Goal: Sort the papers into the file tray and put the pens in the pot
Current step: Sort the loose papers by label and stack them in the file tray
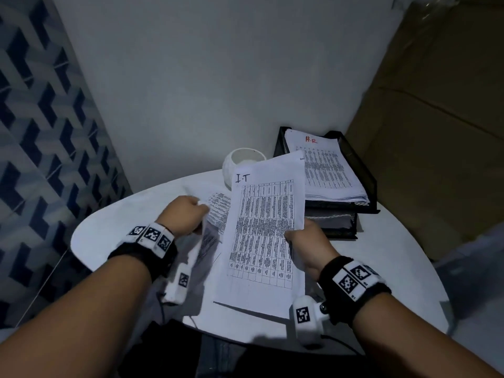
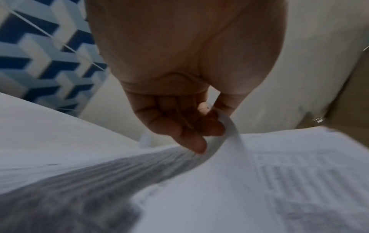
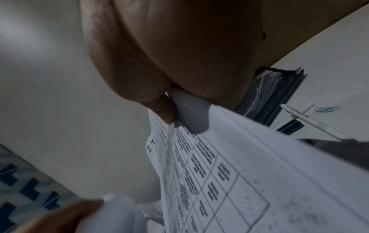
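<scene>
My right hand (image 1: 302,241) pinches the right edge of a printed sheet marked "I.T" (image 1: 267,222), held tilted above the round white table (image 1: 381,268). The thumb (image 3: 165,110) lies on that sheet's edge in the right wrist view. My left hand (image 1: 185,214) grips the curled edge of another sheet (image 1: 207,241), lifted off the loose papers (image 1: 218,211) below; curled fingers (image 2: 191,138) hold that sheet (image 2: 223,138). A black mesh file tray (image 1: 365,170) at the back right holds a stack marked "H.R" (image 1: 327,165). A white pot (image 1: 240,165) stands behind the papers. Pens (image 3: 315,119) lie beside the tray (image 3: 279,97).
A white wall stands close behind the table, a blue-and-white patterned panel (image 1: 41,132) is at the left and brown cardboard (image 1: 436,118) at the right. A paper clip (image 3: 327,109) lies near the pens. The tray's lower tier (image 1: 330,222) also holds papers.
</scene>
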The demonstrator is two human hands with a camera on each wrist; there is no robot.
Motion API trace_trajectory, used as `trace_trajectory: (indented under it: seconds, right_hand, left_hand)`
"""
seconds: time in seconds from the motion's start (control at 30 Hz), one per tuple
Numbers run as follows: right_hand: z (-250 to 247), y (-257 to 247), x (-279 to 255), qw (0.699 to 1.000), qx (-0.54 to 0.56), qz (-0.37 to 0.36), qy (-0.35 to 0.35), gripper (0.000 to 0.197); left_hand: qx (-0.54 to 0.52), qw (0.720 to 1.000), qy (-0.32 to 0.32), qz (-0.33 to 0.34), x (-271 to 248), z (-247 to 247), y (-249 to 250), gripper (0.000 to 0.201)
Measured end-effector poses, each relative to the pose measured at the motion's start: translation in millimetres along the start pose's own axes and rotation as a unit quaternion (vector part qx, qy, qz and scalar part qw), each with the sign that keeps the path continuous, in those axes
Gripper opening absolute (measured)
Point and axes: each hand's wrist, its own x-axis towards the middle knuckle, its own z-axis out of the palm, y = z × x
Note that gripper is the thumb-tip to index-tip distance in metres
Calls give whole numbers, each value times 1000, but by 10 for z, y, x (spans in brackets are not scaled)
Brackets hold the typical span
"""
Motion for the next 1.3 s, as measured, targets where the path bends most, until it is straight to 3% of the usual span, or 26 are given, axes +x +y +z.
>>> trace_trajectory:
  seconds: [0.07,0.2,0.33,0.4,0.43,0.5,0.57,0.67,0.77,0.87,1.0,1.17,1.3]
  right_hand:
    - [44,8,-39,999,-18,-16,-24,33]
    - [146,38,-66,996,12,-58,-64,36]
    - [137,-83,-208,990,49,-37,-125,44]
    - [132,-107,-260,986,47,-48,-155,32]
    - [137,-99,-255,985,29,-66,-158,27]
    - [142,-58,-200,986,-18,-97,-132,36]
    - [131,-37,-140,991,-44,-91,-83,43]
    - [83,-23,-100,998,-21,-56,-11,41]
    - [23,-27,-75,998,-9,-51,30,35]
    - [3,-74,-84,998,-5,-46,42,37]
    - [29,-84,-105,999,-12,-36,32,37]
    - [25,-38,-92,999,-20,-27,15,40]
    - [33,-76,-93,999,-8,-45,23,41]
  left_hand:
    - [-129,991,-21,2,-126,84,248,35]
    - [-327,944,-48,7,-314,275,634,32]
    - [-375,925,-54,26,-427,401,788,22]
    - [-385,920,-63,34,-460,461,807,24]
    - [-388,918,-73,31,-465,491,811,25]
    - [-378,921,-90,19,-445,538,808,29]
    - [-343,935,-84,20,-370,562,753,34]
    - [-242,969,-38,38,-212,530,514,25]
    - [-19,999,-32,7,-20,483,22,22]
    - [142,984,-73,-85,12,553,-553,45]
    - [293,946,-89,-109,-170,714,-878,51]
    - [333,937,-60,-87,-117,732,-959,49]
    - [356,928,-84,-74,-126,789,-1001,61]
